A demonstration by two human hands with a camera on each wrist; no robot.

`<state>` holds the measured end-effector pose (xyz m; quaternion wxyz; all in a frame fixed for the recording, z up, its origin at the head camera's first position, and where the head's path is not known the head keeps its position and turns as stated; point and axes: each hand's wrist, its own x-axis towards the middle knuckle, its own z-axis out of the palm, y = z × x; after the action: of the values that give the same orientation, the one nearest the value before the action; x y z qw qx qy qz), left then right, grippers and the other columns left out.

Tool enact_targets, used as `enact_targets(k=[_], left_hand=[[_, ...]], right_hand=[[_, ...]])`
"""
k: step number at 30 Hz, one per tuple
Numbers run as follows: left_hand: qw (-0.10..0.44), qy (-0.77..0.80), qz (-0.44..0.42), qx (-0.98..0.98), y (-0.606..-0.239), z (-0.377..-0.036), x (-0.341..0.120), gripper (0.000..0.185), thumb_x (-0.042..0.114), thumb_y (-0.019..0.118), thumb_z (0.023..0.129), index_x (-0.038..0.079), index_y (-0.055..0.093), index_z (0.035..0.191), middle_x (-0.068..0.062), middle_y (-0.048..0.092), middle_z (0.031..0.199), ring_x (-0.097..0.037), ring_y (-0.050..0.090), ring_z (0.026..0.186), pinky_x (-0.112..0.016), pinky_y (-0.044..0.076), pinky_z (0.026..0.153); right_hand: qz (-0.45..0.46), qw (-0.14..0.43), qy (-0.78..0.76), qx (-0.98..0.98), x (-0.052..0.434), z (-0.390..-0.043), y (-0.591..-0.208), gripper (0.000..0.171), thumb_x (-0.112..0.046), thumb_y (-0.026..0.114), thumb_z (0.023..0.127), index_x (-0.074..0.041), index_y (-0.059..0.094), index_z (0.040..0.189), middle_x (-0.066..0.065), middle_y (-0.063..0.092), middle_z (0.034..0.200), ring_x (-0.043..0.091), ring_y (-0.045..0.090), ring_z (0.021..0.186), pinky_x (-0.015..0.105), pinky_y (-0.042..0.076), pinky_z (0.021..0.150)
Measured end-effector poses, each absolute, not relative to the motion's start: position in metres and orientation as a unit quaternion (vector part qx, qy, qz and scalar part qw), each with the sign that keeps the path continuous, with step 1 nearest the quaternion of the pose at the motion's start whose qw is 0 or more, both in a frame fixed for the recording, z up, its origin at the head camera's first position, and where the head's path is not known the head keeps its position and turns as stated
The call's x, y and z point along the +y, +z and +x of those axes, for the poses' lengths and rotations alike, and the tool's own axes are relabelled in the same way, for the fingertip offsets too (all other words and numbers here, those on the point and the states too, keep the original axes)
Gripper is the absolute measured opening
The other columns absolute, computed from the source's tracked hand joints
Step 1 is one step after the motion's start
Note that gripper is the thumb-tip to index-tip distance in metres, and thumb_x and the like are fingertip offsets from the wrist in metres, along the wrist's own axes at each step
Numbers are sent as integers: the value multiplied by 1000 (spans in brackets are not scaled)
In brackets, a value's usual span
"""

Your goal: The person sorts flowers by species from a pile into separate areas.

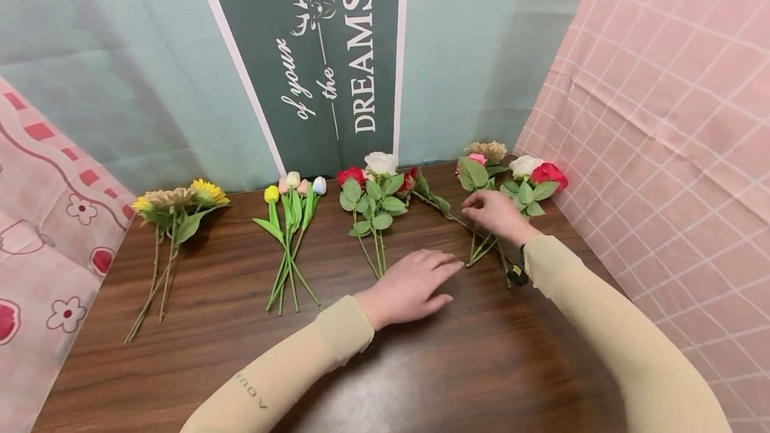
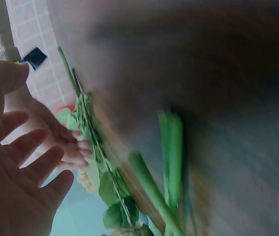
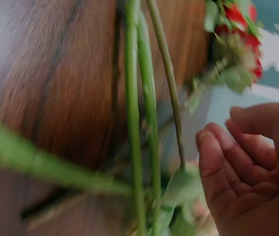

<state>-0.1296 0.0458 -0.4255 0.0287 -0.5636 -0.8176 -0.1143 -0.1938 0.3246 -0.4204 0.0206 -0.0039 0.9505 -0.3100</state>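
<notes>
My left hand (image 1: 412,287) hovers palm down over the table (image 1: 421,379), fingers spread and holding nothing. To its right, my right hand (image 1: 498,212) hangs above the stems of the right-hand flowers, its fingers loosely bent. The right wrist view shows a gap between thumb and fingers, with green stems (image 3: 134,113) beside them. A dark red rose (image 1: 408,181) lies slanted, its stem running toward the right hand. White rose (image 1: 525,166), red rose (image 1: 549,176) and beige flower (image 1: 488,151) lie beyond that hand, which partly hides their leaves and stems.
Left of my left hand lies a bunch with a white rose (image 1: 381,163) and a red rose (image 1: 351,176). Farther left are several tulips (image 1: 293,206) with crossed stems, then sunflowers (image 1: 207,194). A green curtain (image 1: 469,52) and pink gridded cloth (image 1: 680,119) border the table.
</notes>
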Motion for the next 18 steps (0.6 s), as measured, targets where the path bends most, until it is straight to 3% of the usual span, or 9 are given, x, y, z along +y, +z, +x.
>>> enact_targets(k=[3, 7, 12, 15, 18], left_hand=[[19, -112, -573, -811, -427, -124, 50, 60, 42, 60, 102, 15, 46, 154, -8, 49, 153, -25, 43, 143, -37, 27, 122], [14, -116, -583, -804, -430, -120, 51, 58, 41, 61, 102, 15, 49, 153, -8, 49, 153, -24, 44, 142, -35, 29, 121], [4, -121, -580, -805, -432, -119, 49, 57, 40, 61, 102, 16, 50, 152, -7, 48, 154, -23, 44, 142, -34, 29, 121], [0, -126, -575, -809, -433, -121, 47, 56, 39, 61, 102, 17, 50, 152, -6, 48, 154, -22, 44, 142, -34, 29, 120], [1, -132, -569, -812, -434, -122, 46, 55, 39, 61, 103, 17, 50, 152, -5, 49, 154, -20, 44, 141, -34, 31, 119]], right_hand=[[-20, 46, -243, 969, 311, -198, -422, 21, -17, 70, 96, 1, 69, 107, 16, 70, 100, 29, 65, 86, 47, 54, 76], [-20, 71, -183, 980, 308, -200, -422, 9, -10, 68, 91, -3, 65, 87, 9, 62, 78, 24, 56, 68, 42, 48, 66], [-26, 76, -177, 981, 317, -199, -419, 25, -4, 58, 85, -13, 50, 63, -2, 40, 56, 16, 35, 52, 33, 32, 54], [-21, 76, -194, 978, 322, -198, -417, 31, -5, 57, 87, -16, 44, 60, -5, 33, 54, 14, 31, 50, 31, 30, 54], [-13, 72, -216, 974, 325, -197, -415, 28, -7, 57, 90, -13, 51, 64, -4, 40, 54, 14, 37, 51, 32, 35, 56]])
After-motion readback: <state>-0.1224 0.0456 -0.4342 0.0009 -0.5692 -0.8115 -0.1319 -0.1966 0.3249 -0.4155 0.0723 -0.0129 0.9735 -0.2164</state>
